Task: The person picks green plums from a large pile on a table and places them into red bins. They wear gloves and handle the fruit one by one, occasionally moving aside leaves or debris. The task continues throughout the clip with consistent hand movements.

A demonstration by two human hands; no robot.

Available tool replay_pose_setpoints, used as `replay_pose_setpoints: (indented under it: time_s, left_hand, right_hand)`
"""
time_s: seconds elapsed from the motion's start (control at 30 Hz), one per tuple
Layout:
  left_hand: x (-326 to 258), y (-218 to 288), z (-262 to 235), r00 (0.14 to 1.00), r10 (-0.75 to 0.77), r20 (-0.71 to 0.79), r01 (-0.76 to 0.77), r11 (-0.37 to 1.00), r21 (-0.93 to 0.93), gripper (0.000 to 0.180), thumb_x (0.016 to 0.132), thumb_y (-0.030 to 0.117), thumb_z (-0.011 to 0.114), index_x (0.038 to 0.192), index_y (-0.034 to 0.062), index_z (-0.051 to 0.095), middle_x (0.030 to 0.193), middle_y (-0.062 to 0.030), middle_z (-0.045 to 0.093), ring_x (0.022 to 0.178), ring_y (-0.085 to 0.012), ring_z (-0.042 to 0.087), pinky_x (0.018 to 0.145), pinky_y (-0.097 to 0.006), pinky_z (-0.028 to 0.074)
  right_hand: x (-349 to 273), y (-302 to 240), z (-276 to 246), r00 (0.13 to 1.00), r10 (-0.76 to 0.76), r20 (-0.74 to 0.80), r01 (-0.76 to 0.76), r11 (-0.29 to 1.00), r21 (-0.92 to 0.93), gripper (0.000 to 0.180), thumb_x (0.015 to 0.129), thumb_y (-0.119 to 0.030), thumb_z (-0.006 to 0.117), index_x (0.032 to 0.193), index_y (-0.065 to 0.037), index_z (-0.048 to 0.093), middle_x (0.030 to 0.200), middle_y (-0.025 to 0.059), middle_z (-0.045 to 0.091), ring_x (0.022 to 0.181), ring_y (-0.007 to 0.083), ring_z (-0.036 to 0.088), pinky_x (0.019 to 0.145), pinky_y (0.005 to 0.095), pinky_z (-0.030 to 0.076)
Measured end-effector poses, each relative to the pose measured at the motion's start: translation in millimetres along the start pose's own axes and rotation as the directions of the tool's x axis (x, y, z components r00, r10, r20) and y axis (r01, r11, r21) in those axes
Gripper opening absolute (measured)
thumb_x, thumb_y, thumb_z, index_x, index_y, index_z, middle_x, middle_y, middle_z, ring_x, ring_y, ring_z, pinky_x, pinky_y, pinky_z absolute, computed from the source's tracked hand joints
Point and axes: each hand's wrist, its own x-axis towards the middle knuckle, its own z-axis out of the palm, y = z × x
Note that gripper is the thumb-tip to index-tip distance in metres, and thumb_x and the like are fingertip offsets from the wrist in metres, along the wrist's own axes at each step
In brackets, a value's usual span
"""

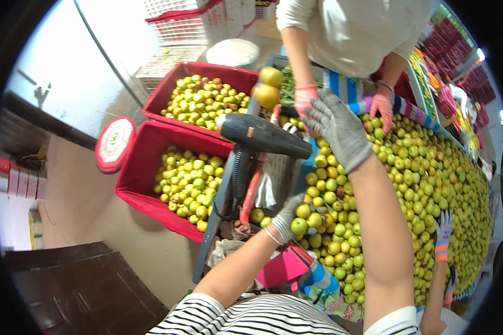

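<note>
My left hand point(285, 219), in a grey glove, is low at the near left edge of a large heap of small round yellow-green fruit point(408, 178). Its fingers curl around a green fruit point(298, 226), with others pressed close by. Reaching far forward over the heap, my right hand point(341, 131) wears a grey glove and has its fingers stretched out, with no fruit visible in it. Its fingertips come close to a co-worker's pink-gloved hand point(305, 100). Left of my right hand, a black hair dryer point(265, 137) points its nozzle toward the heap.
Two red-lined bins point(129, 173) of fruit stand to the left, beside a red-rimmed stool point(115, 144). Across from me, a co-worker's other pink-gloved hand point(382, 107) touches the heap. A striped-gloved hand point(443, 240) works at the right. A pink box point(283, 268) lies near my body.
</note>
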Motion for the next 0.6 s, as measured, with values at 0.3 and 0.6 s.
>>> replay_pose_setpoints:
  time_s: [0.3,0.6]
  left_hand:
    - [-3,-3,9,0.999,-0.026,-0.020,0.027,0.998,0.052,0.059,0.092,0.050,0.054,0.135,0.0103,0.045,0.125,-0.0129,0.061,0.110,-0.0287,0.063,0.066,-0.040,0.061]
    - [-5,-2,16,0.999,-0.028,-0.033,0.029,0.999,0.015,0.056,0.093,0.049,0.055,0.120,0.0002,0.054,0.122,-0.0168,0.061,0.105,-0.0303,0.065,0.065,-0.043,0.061]
  right_hand:
    - [-63,68,-187,0.958,-0.167,-0.235,-0.058,0.687,-0.724,0.032,0.094,-0.019,0.058,0.116,0.003,0.060,0.111,0.0108,0.064,0.100,0.0169,0.061,0.091,0.0279,0.049]
    - [-89,113,-169,0.990,0.087,0.111,0.135,-0.364,-0.921,0.019,0.086,-0.016,0.059,0.103,-0.010,0.065,0.103,0.0092,0.064,0.095,0.0268,0.062,0.087,0.0392,0.050]
